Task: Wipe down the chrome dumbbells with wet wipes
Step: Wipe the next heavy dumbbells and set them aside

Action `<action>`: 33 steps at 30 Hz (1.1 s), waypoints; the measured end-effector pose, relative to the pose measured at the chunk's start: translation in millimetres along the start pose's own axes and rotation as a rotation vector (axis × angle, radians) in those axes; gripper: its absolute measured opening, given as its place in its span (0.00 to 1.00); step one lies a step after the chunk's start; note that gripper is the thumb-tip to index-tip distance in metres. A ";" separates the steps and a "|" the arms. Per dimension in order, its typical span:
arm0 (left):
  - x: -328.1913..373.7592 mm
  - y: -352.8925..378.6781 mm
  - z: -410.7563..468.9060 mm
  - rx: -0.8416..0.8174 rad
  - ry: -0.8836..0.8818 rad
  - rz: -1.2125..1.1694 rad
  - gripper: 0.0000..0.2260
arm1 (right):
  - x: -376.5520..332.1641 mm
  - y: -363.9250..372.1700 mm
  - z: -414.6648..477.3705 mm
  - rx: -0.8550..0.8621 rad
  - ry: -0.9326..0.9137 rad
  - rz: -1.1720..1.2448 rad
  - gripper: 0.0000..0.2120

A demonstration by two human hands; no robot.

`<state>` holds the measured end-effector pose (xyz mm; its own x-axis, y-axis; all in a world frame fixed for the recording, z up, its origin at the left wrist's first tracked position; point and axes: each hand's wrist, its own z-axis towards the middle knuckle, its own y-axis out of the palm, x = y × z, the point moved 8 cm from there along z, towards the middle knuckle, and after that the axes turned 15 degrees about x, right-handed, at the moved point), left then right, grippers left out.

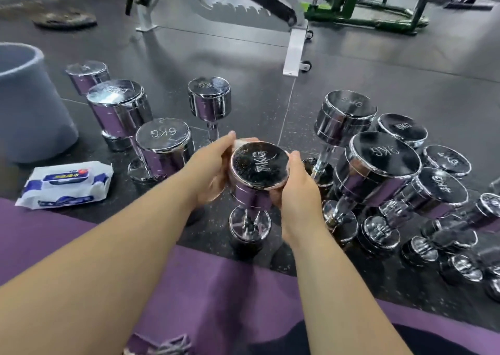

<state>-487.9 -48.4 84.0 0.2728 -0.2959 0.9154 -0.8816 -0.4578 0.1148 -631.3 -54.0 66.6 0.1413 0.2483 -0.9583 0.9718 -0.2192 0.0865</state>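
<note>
Had the 4KG dumbbell (258, 169) standing on end on the floor (324, 89), long axis straight up, top head right between both grips. Left hand (213, 170) curled round its far side, pressing what looked like a wipe (242, 141) to the chrome. Right hand (295, 189) cupped the near-right edge, wrists level.

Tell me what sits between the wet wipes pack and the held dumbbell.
In the head view, a 6KG dumbbell stands on end between the pack and the held dumbbell, beside the gripping left hand.
</note>
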 end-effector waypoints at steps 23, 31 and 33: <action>-44.7 -19.8 -83.1 0.444 0.125 -0.059 0.11 | 3.6 -7.6 -45.2 0.051 0.052 0.067 0.33; -36.3 -40.6 -90.4 0.610 0.240 -0.108 0.02 | 14.9 -12.9 -50.0 0.032 0.034 0.004 0.37; -29.7 -39.0 -92.0 0.584 0.267 -0.164 0.02 | 14.8 -12.9 -47.9 0.039 0.026 -0.005 0.35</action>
<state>-497.1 55.3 87.8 0.2146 0.0004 0.9767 -0.4628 -0.8806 0.1020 -632.7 -2.3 64.3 0.1419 0.2737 -0.9513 0.9645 -0.2546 0.0706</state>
